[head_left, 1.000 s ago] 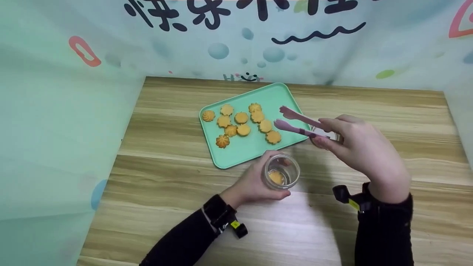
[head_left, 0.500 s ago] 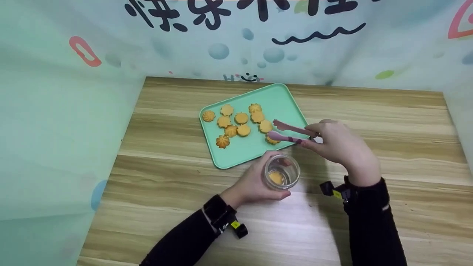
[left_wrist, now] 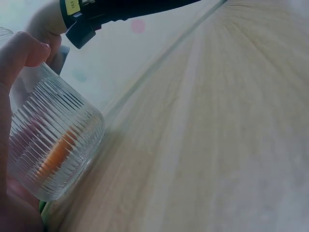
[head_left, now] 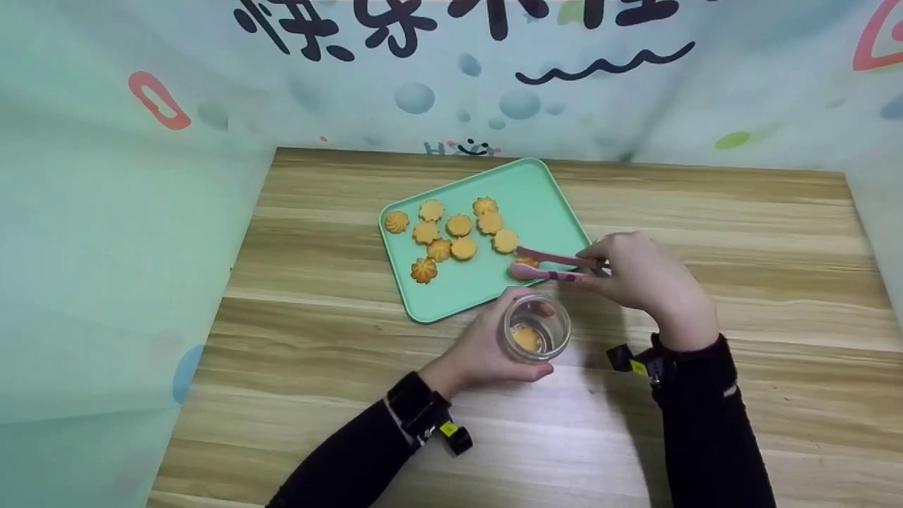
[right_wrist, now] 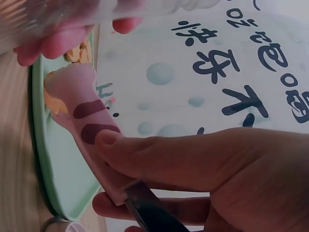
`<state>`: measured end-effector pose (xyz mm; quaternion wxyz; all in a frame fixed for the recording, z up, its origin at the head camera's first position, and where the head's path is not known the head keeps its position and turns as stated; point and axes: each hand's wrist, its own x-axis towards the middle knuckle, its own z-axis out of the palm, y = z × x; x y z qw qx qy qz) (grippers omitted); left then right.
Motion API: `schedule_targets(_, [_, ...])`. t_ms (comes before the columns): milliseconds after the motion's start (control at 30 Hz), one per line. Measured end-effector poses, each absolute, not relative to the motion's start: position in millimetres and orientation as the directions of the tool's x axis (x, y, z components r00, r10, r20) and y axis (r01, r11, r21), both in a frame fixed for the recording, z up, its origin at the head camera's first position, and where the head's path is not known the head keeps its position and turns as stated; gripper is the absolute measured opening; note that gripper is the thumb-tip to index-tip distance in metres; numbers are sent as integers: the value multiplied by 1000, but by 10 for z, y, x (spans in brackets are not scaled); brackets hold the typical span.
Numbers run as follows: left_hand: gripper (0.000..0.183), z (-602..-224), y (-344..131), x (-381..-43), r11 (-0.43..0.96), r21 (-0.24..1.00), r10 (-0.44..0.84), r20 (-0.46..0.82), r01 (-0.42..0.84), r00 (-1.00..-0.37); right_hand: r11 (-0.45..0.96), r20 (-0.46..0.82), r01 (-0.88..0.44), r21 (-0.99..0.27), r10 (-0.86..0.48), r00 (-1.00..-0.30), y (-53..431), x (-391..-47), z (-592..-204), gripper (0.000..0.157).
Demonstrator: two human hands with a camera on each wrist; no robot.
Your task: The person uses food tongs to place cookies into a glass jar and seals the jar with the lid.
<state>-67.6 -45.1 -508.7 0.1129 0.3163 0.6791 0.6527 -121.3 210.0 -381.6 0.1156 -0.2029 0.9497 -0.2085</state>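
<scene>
In the head view my left hand (head_left: 480,356) grips a clear glass jar (head_left: 556,339) with one cookie (head_left: 524,338) at its bottom. Ribbed glass walls and my curled fingers show in the left wrist view. My right hand (head_left: 652,286) holds pink tongs (head_left: 557,276) between thumb and fingers. The tips of the tongs stand on either side of a golden cookie (head_left: 528,262) at the right of the green tray (head_left: 441,300), partly hiding it. More flower-shaped cookies (head_left: 463,248) lie on the tray to the left.
The tray lies at an angle on a wood-grain table (head_left: 296,331). A printed cloth (head_left: 338,92) hangs behind the table and along its sides. Below the tray in the right wrist view shows the rim of a small round object (right_wrist: 65,226).
My right hand has moved left and down, bringing the tongs from above the tray's right side down around the rightmost cookie. The left hand and jar have stayed in place.
</scene>
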Motion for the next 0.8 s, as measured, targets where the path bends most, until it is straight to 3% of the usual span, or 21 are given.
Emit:
schedule_targets(533, [99,-5086,-440,-675,-81,965,579,250,250,-776,828,-119,-353,-435,-442,-889,2131,-1181,-3767,12])
schedule_targets(800, [98,-5098,-445,-666,-84,966,581,248,245,-775,819,6,-414,-398,-449,-894,2271,-1064,-3599,13])
